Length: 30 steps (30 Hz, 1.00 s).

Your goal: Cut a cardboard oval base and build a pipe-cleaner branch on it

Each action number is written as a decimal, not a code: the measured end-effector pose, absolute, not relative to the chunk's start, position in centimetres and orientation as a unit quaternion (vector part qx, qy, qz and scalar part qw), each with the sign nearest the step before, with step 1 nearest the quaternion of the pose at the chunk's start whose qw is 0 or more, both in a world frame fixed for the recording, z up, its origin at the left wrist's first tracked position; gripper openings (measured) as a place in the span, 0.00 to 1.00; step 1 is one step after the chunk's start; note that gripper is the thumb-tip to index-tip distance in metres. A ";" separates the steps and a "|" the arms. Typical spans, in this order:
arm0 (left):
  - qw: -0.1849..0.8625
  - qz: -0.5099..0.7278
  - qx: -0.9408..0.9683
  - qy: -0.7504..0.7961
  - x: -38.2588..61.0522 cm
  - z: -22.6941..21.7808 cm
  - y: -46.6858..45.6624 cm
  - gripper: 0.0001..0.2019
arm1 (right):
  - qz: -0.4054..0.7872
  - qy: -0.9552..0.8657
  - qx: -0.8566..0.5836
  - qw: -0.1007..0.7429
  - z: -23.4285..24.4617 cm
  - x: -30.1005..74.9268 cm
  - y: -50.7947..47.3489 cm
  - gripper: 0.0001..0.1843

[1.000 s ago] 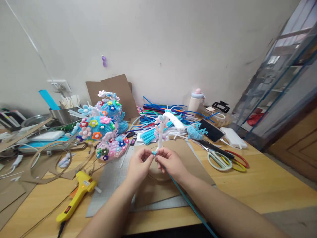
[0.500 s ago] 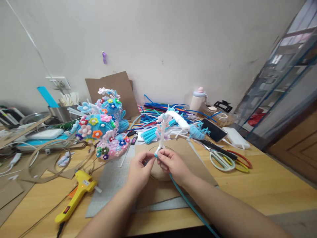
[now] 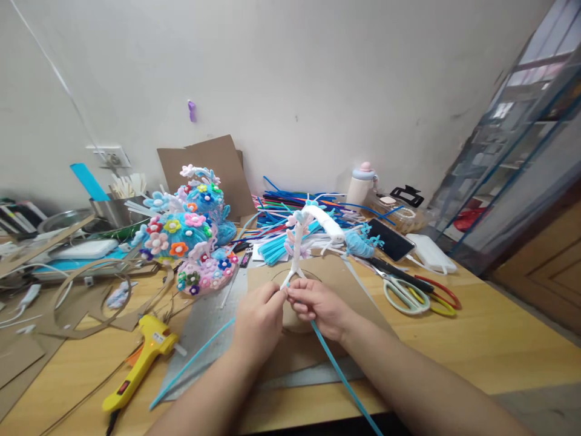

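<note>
My left hand [image 3: 259, 315] and my right hand [image 3: 320, 306] meet at the forked base of a white fuzzy stem [image 3: 297, 245]. Pale flowers line this stem, and its thick top curls over to the right. Both hands are closed, pinching a light blue pipe cleaner [image 3: 333, 357] at the fork. One length of it runs down from the right hand; another blue length shows left of the left hand, partly hidden by it. Beneath the hands lies a cardboard sheet [image 3: 358, 309] with a round outline on it.
A yellow glue gun [image 3: 145, 357] lies at left, near cardboard rings [image 3: 59, 303]. Flower-covered blue decorations [image 3: 181, 227] stand behind it. Several pipe cleaners [image 3: 272, 242] are heaped at the back. Scissors [image 3: 403, 293], a phone [image 3: 390, 239] and a bottle [image 3: 362, 184] are at right.
A blue pipe cleaner length now extends to the left of my left hand. My left hand has turned so its back faces up more. The right hand stays at the fork.
</note>
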<state>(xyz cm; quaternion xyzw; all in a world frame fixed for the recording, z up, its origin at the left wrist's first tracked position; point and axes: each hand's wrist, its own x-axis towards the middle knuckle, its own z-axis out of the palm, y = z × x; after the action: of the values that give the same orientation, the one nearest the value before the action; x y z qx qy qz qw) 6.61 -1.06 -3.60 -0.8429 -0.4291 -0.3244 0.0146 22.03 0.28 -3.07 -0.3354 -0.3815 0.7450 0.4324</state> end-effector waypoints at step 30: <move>0.020 -0.316 -0.883 -0.347 5.6 -1.7 -1.0 0.09 | 0.784 -0.455 -0.344 0.246 -2.1 23.8 0.7 0.08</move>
<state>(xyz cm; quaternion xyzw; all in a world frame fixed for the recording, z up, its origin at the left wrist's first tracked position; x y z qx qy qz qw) 5.60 -1.05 -1.69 -0.8828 -0.3467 -0.3162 0.0202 23.84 0.65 -2.14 -0.3445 -0.4547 0.7837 0.2456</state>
